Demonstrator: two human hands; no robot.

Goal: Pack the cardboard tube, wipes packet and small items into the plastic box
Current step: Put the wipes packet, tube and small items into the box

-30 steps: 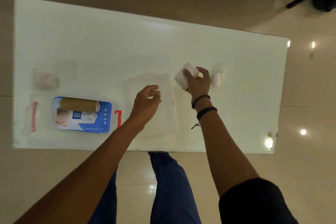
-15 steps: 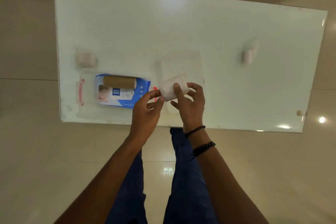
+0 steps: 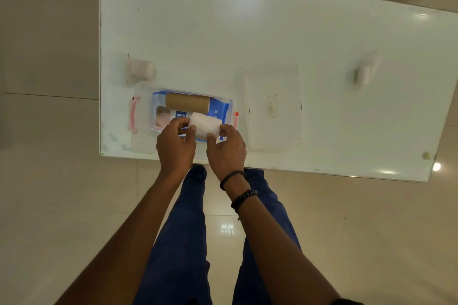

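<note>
Over the near half of the plastic box (image 3: 138,96), both sets of fingertips pinch a white roll (image 3: 206,124): left hand (image 3: 175,148) on its left end, right hand (image 3: 226,152) on its right, fingers narrowed around it. Held level, likely so it drops flat beside the cardboard tube (image 3: 187,102), which lies lengthwise on the wipes packet (image 3: 219,110) along the far wall. That leaves a near-side strip just about free. Outward: the clear lid (image 3: 273,106) sits right of the box, another small roll (image 3: 363,74) well apart, a pinkish item (image 3: 140,69) just behind the box.
</note>
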